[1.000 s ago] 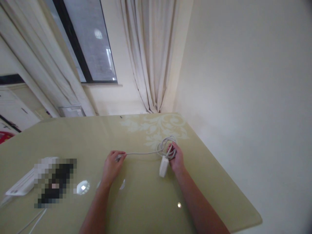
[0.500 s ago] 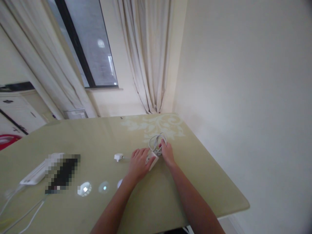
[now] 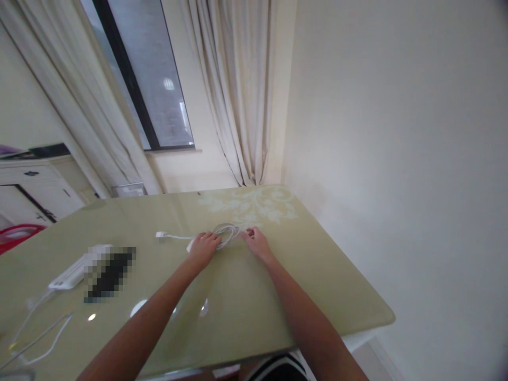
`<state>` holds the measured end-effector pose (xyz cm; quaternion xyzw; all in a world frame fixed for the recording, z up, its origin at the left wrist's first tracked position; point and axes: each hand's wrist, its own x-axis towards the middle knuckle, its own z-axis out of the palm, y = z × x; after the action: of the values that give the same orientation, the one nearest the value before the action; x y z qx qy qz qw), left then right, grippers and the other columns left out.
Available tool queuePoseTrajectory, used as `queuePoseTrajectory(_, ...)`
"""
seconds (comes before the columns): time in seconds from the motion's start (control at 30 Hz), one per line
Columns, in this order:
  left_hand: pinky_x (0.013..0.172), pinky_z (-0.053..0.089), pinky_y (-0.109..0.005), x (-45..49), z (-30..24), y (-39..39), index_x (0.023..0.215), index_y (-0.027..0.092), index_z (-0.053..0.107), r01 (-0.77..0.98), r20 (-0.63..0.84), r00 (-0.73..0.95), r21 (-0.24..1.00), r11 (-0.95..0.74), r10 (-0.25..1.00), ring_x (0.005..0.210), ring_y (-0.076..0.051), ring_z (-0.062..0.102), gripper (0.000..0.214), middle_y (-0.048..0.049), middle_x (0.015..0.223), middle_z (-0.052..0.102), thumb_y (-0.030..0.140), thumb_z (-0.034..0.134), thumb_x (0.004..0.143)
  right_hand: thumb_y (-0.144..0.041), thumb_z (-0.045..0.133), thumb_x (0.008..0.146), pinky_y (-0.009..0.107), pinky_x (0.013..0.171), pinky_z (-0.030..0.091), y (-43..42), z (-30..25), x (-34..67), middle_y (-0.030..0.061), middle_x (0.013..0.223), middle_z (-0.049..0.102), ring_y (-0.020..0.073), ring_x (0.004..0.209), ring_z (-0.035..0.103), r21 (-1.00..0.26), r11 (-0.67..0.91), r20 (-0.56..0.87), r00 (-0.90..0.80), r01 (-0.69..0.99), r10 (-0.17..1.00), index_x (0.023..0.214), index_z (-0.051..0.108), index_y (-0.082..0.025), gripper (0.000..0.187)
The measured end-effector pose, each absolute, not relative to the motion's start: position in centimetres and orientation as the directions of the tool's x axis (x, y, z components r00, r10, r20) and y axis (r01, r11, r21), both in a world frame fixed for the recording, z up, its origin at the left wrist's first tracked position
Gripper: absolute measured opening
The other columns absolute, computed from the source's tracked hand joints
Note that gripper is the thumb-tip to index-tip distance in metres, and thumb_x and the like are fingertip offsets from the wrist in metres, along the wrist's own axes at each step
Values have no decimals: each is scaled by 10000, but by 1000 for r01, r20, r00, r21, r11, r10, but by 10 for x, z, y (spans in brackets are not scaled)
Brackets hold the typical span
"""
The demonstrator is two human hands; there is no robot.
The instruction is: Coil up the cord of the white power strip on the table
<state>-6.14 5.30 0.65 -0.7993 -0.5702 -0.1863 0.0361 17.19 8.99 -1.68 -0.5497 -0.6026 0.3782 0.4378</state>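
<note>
A white plug [image 3: 161,235] on a short white lead lies to the left of my left hand [image 3: 204,247]. That hand is closed over a small white adapter box [image 3: 189,245], which mostly hides beneath it, and its fingertips rest on the coiled white cable [image 3: 227,233]. The cable lies in several loops on the table between both hands. At the coil's right edge, my right hand [image 3: 256,242] has its thumb and fingers drawn together on the cable.
On the left of the glossy green table [image 3: 238,317] lie a white power strip [image 3: 71,275] and a blurred dark object [image 3: 109,278], with a white cable [image 3: 53,344] nearer me. A wall [image 3: 377,159] runs along the right; curtains [image 3: 242,106] hang behind.
The adapter, coil and plug have moved left and slightly away from me. My left hand has moved left with the adapter; my right hand has moved slightly left to the coil's right edge.
</note>
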Motion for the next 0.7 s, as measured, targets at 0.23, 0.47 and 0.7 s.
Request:
queuePoseTrajectory(0.23,1112,435,-551,-160,19,61,800,192,642,956,344,210,125,-266,915,1020,-258,722,279,-76,898,731,1,441,766,-327,679,914,290,768,422,86,-28,162,98,1031,698,169,824,623,-841,237,219,-94,487,971,1084,679,-172,231)
queuePoseTrajectory(0.47,1128,427,-572,-190,14,55,897,189,702,962,277,209,117,-249,938,1118,-275,724,346,-114,1087,777,-9,494,703,-272,671,913,279,778,428,85,-30,163,90,1006,692,170,840,615,-790,259,238,-111,555,965,1055,687,-176,172)
queuePoseTrajectory(0.7,1232,301,-492,-155,27,33,1264,158,678,988,80,76,-138,-64,994,1400,-279,546,576,-177,1396,662,-69,457,783,-257,625,957,265,797,439,79,-20,163,103,1054,698,171,883,638,-727,237,201,-131,644,971,1092,690,-154,182)
